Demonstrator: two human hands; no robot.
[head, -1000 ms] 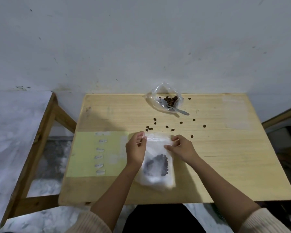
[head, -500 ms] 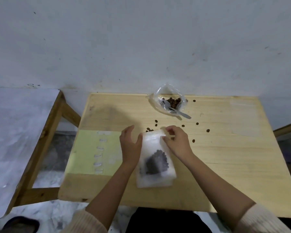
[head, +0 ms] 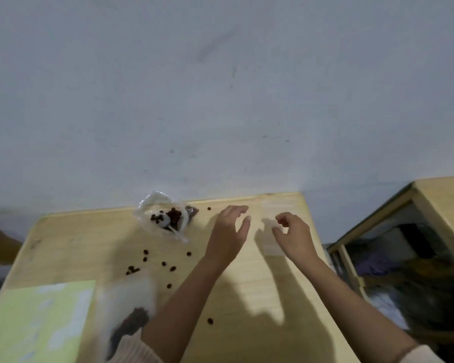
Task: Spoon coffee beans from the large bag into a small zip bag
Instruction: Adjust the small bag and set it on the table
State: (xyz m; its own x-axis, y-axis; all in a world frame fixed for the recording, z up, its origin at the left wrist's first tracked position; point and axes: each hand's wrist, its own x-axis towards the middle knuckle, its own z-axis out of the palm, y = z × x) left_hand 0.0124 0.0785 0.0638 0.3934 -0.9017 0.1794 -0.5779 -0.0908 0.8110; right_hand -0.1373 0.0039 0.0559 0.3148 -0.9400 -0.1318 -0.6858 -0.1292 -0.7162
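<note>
The large clear bag (head: 147, 214) stands open at the table's far edge, with coffee beans and a spoon (head: 168, 224) inside. A filled small zip bag (head: 126, 305) lies blurred near the front left, dark beans showing through it, and neither hand touches it. A flat, clear, empty small zip bag (head: 269, 239) lies at the far right of the table. My left hand (head: 230, 231) hovers just left of it with fingers spread. My right hand (head: 292, 231) is at its right edge, thumb and forefinger curved with a gap between them.
Loose coffee beans (head: 165, 264) are scattered over the middle of the wooden table (head: 89, 244). A pale green sheet (head: 37, 323) covers the front left corner. Another wooden table (head: 443, 200) stands to the right, with dark clutter beneath it.
Both hands have let go of the filled zip bag and moved to the table's far right. The view has swung to the right and up.
</note>
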